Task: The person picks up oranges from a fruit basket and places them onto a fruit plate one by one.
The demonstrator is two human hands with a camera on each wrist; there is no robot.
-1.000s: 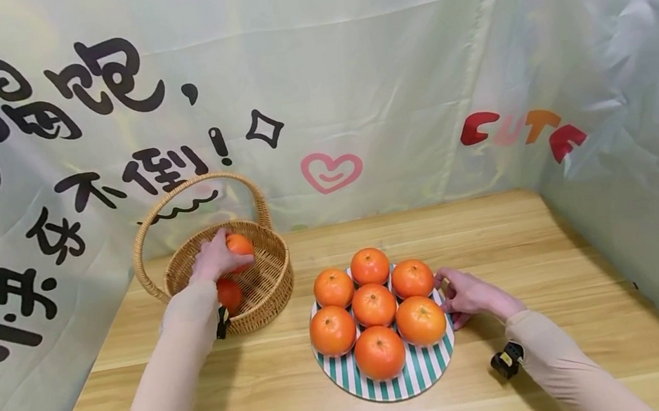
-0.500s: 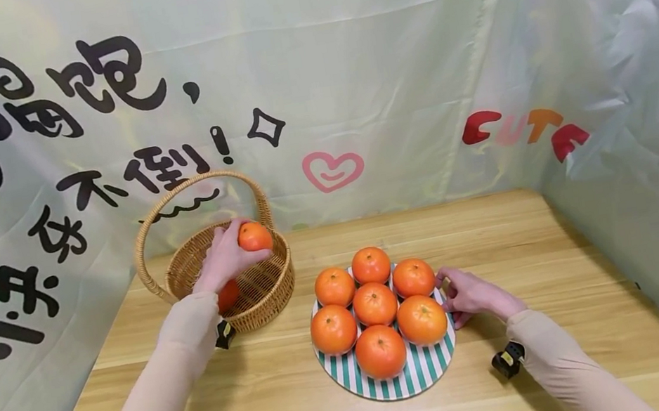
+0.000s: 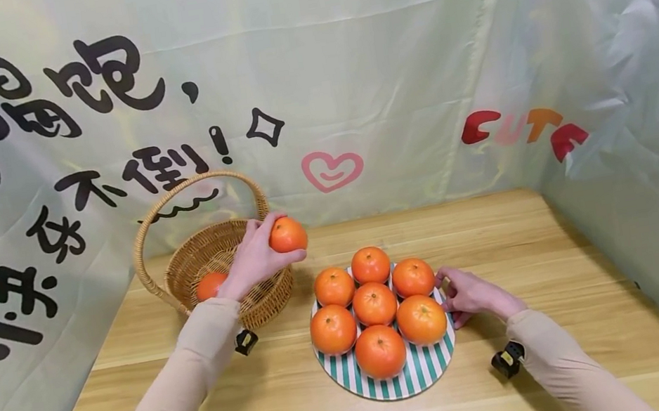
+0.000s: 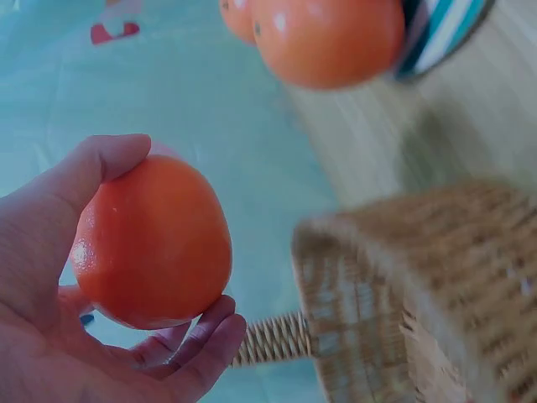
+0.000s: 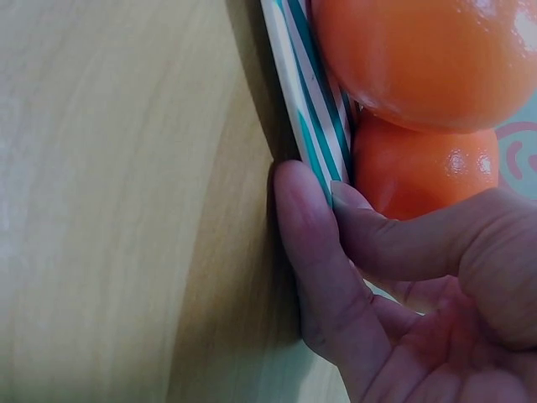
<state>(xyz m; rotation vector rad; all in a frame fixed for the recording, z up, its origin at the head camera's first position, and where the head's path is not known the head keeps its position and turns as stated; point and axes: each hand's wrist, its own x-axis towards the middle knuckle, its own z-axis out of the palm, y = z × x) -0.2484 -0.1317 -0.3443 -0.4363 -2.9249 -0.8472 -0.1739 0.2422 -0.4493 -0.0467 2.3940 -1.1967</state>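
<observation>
My left hand (image 3: 260, 257) grips an orange (image 3: 288, 234) beside the basket's right rim, above the table. In the left wrist view, thumb and fingers curl round this orange (image 4: 155, 243). Another orange (image 3: 211, 286) lies inside the wicker basket (image 3: 270, 305), partly behind the left hand. On a round plate with green and white stripes (image 3: 389, 388) sit several oranges, one of them in the middle (image 3: 374, 304). At the plate's right edge is my right hand (image 3: 474, 296). Its thumb and fingers pinch the plate's rim (image 5: 315, 138) in the right wrist view.
The basket's tall arched handle (image 3: 198, 180) rises over its opening at the back left. A wooden table (image 3: 500, 237) carries everything. Printed cloth sheets (image 3: 388, 83) hang behind the table and along its sides.
My left hand has lifted the orange out of the basket and carried it right, past the basket's rim. The right hand stays at the plate's edge.
</observation>
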